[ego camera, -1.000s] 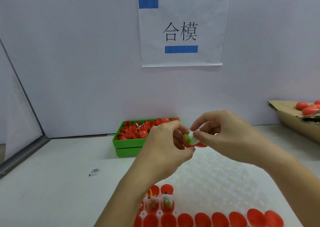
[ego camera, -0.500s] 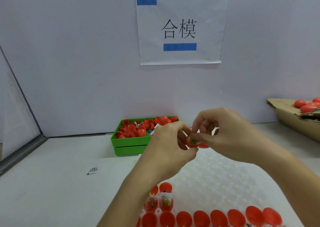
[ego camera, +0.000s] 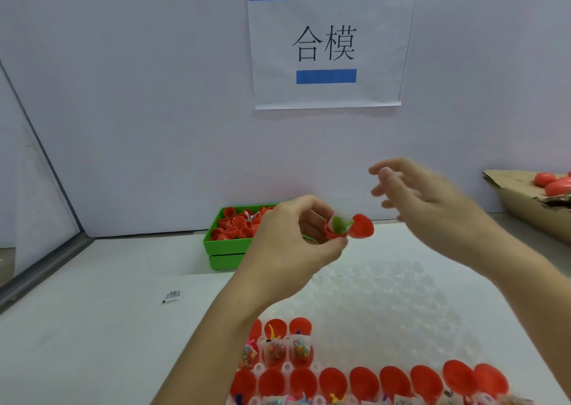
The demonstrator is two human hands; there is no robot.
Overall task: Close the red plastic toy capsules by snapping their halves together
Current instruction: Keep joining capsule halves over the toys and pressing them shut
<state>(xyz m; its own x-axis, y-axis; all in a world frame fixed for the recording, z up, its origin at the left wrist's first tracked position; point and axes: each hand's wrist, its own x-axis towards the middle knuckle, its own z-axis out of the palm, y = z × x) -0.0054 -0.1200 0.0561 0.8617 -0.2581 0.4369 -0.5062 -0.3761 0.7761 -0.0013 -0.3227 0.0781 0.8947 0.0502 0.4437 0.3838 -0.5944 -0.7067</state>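
My left hand (ego camera: pixel 290 240) pinches a red capsule half (ego camera: pixel 332 233) above the table, with a green toy (ego camera: pixel 340 223) sticking out of it. The other red half (ego camera: pixel 361 227) sits tilted at its right side, not snapped on. My right hand (ego camera: pixel 414 200) is lifted up and to the right of the capsule, blurred, fingers loose, holding nothing. Rows of open red capsule halves (ego camera: pixel 364 383) with small toys stand in a clear tray (ego camera: pixel 386 299) at the bottom.
A green bin (ego camera: pixel 228 247) of loose red halves stands behind my left hand. A cardboard box (ego camera: pixel 525 206) with closed red capsules (ego camera: pixel 553 183) sits at the right edge. A small packet (ego camera: pixel 172 296) lies on the white table. A paper sign (ego camera: pixel 327 43) hangs on the wall.
My right hand has let go of the capsule and swung up and to the right. The left hand still holds the capsule, now seen with its halves apart.
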